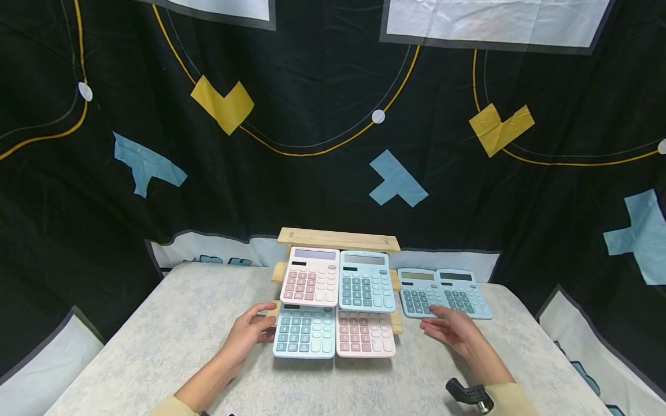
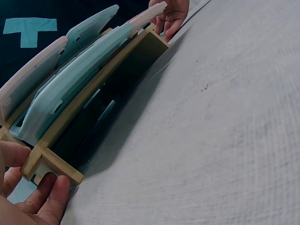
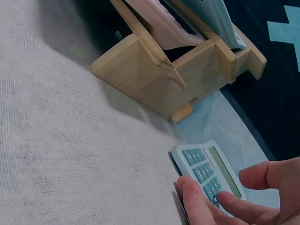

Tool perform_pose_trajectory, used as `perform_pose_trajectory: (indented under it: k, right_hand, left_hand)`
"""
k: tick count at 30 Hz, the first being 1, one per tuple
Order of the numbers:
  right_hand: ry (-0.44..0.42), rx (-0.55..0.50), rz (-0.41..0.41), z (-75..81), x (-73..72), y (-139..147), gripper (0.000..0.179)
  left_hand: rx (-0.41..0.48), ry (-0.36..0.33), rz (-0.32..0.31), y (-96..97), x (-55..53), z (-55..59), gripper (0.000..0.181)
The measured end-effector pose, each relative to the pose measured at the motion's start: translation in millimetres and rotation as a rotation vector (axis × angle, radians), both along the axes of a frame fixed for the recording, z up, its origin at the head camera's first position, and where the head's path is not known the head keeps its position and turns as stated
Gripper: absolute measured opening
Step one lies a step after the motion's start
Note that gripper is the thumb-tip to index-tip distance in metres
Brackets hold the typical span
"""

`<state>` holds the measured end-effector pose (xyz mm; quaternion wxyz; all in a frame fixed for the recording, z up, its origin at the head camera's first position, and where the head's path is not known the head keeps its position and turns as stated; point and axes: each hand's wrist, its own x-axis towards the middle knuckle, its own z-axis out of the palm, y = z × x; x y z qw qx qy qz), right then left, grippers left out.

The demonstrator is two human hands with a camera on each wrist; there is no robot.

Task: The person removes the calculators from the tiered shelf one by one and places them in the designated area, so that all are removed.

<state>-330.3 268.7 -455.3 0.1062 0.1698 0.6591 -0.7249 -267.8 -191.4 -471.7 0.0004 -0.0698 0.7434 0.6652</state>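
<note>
A wooden tiered rack [image 1: 338, 239] bears a pink calculator [image 1: 325, 289] beside a light blue calculator [image 1: 381, 289] on its upper tier. Below them lean another blue calculator [image 1: 314, 340] and another pink calculator [image 1: 376, 345]. At the rack's left end, my left hand [image 1: 247, 332] grips the wooden front corner between thumb and fingers, plainest in the left wrist view. My right hand [image 1: 455, 332] is over the near edge of two blue calculators, one on the left [image 1: 413, 297] and one on the right [image 1: 465, 292]. Its thumb and fingers are spread apart around the nearer calculator [image 3: 206, 164].
The rack stands on a pale textured table [image 1: 171, 323]. Behind it hangs a dark cloth [image 1: 312, 190] with yellow and blue shapes. A black wrist device [image 1: 468, 393] sits by the right sleeve. The two loose calculators lie right of the rack.
</note>
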Motion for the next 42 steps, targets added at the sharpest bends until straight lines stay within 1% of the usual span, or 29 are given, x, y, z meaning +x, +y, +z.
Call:
perform_pose_trajectory:
  k: [8,16,21,25,30,35,42]
  right_hand:
    - [0.007,0.007,-0.007,0.5,-2.2,-1,0.055]
    - [0.039,0.023,0.015,-1.3,-1.1,-2,0.055]
    - [0.048,0.057,0.021,-2.7,0.3,-1,0.052]
    - [0.064,0.097,0.054,-0.8,2.5,-2,0.052]
    - [0.104,0.133,0.085,7.1,7.4,-6,0.051]
    - [0.153,0.145,0.125,17.7,12.4,-12,0.052]
    - [0.188,0.142,0.138,31.4,17.9,-21,0.051]
  left_hand:
    - [-0.007,-0.007,0.002,-0.8,0.6,0.2,0.042]
    - [-0.013,-0.012,0.005,-0.8,1.3,-1.7,0.042]
    - [-0.016,-0.017,0.007,-0.5,1.5,-1.7,0.042]
    - [-0.017,-0.017,0.01,0.0,1.2,-0.8,0.042]
    - [-0.012,-0.007,0.008,0.6,0.9,0.7,0.042]
    - [-0.011,-0.006,0.004,0.3,1.1,0.7,0.042]
    - [-0.009,-0.007,0.007,0.8,2.1,1.6,0.042]
